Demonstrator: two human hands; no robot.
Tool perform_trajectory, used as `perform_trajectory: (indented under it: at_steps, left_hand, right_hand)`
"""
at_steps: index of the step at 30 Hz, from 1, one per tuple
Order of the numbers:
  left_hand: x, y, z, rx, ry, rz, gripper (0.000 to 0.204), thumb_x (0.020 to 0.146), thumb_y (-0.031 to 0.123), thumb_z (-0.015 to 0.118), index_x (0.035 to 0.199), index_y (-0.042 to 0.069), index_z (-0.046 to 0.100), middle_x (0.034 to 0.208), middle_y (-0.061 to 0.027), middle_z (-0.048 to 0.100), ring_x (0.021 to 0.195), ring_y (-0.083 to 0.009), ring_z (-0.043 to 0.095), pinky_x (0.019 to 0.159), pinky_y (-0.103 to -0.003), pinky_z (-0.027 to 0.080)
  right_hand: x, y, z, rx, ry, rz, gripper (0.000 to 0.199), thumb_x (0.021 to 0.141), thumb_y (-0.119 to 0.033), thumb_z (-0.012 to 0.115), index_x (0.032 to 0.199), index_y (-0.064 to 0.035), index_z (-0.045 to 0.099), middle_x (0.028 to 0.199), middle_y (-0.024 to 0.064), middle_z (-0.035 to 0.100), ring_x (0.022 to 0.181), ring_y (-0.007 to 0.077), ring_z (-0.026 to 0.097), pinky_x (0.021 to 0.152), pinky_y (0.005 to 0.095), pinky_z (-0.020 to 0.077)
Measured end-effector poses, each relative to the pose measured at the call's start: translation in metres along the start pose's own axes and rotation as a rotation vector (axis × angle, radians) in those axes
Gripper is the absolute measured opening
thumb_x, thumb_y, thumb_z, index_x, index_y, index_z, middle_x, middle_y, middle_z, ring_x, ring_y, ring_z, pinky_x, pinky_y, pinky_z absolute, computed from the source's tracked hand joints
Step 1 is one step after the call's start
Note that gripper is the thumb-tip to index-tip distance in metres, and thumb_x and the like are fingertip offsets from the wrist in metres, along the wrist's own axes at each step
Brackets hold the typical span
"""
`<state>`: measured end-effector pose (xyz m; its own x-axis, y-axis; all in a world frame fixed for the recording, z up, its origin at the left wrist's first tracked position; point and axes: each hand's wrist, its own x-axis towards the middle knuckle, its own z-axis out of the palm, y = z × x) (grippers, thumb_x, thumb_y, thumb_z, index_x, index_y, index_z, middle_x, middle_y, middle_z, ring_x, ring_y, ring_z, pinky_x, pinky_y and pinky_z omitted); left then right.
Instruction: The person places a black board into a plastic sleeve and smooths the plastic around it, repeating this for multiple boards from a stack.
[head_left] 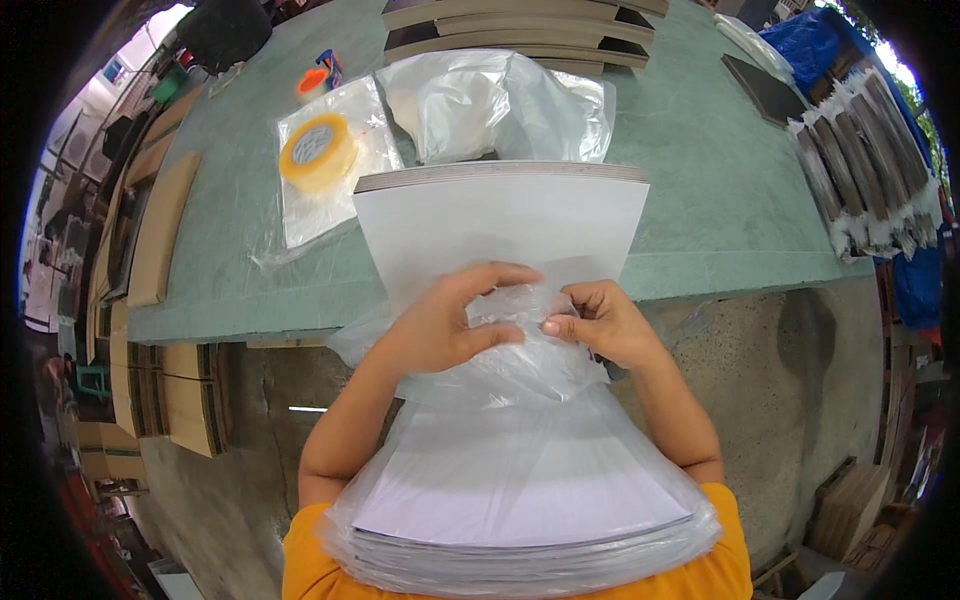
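Head view: a white-faced stack of flat boards (500,225) spans from the worktop's near edge toward the person's body, its far end bare, its near end inside a clear plastic film (500,385). Bunched film hides the middle, so whether it is a single stack I cannot tell. The left hand (450,325) curves over the bunch, thumb and forefinger spread apart; the right hand (607,325) pinches a fold between thumb and forefinger. The step in hand seems to be gathering or opening this film; the next move would call for a light, even grip, since thin plastic could tear or snag on corners.

The green, smooth worktop (720,190) carries a yellowish roll of tape (318,152) on a flat clear-plastic packet (345,205), a crumpled translucent plastic sheet (500,105) and grey-brown stacked boards (520,35). Beyond lie tan cardboard panels (165,230), left, and stained concrete floor (740,400).
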<state>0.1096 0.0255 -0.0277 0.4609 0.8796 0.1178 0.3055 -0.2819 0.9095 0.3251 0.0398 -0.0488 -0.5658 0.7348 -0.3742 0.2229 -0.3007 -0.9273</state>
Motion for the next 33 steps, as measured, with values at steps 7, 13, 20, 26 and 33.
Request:
perform_trajectory:
  at_steps: [7,13,20,26,33]
  left_hand:
    - [-0.018,-0.009,0.027,0.173,-0.091,-0.077,0.027,0.072,0.013,0.064,0.095,0.002,0.056,0.084,-0.0115,0.054,0.077,-0.0245,0.052,0.067,-0.034,0.042]
    - [-0.065,-0.043,-0.031,0.213,0.531,-0.525,0.005,0.074,0.0,0.054,0.077,-0.002,0.058,0.076,-0.011,0.055,0.074,-0.0185,0.053,0.066,-0.028,0.041]
    - [-0.016,0.021,-0.004,-0.492,0.438,-0.124,0.01,0.079,0.01,0.056,0.079,0.002,0.05,0.066,-0.0043,0.052,0.052,-0.0076,0.047,0.045,-0.02,0.036]
    - [-0.001,0.039,0.01,-0.324,0.021,-0.206,0.018,0.078,0.016,0.061,0.07,0.003,0.05,0.053,0.0009,0.047,0.051,-0.0039,0.044,0.042,-0.018,0.032]
    - [-0.009,0.032,-0.01,-0.213,0.099,-0.183,0.017,0.074,0.015,0.065,0.074,0.001,0.055,0.061,0.0009,0.052,0.059,-0.0058,0.046,0.053,-0.02,0.036]
  right_hand:
    - [-0.001,0.02,-0.001,0.648,0.026,-0.223,0.019,0.075,-0.017,0.064,0.084,-0.0009,0.06,0.071,0.0053,0.059,0.055,0.0082,0.053,0.047,0.021,0.0415]
    - [-0.041,0.047,-0.074,0.747,0.406,-0.297,0.015,0.077,-0.009,0.06,0.088,0.0,0.058,0.08,0.0075,0.062,0.07,0.0137,0.059,0.062,0.027,0.0497]
    - [-0.015,0.005,-0.01,0.467,-0.068,-0.306,0.018,0.074,-0.01,0.063,0.087,0.0021,0.058,0.08,0.0078,0.061,0.069,0.0122,0.059,0.062,0.0251,0.0482]
    - [-0.008,-0.01,0.018,0.739,-0.028,-0.285,0.019,0.073,-0.011,0.066,0.087,-0.0001,0.059,0.081,0.0059,0.061,0.071,0.0108,0.058,0.062,0.0239,0.047]
    - [-0.01,-0.002,0.012,0.643,-0.012,-0.34,0.016,0.078,-0.016,0.062,0.086,-0.0026,0.057,0.08,0.0042,0.06,0.07,0.0105,0.056,0.063,0.0238,0.0461]
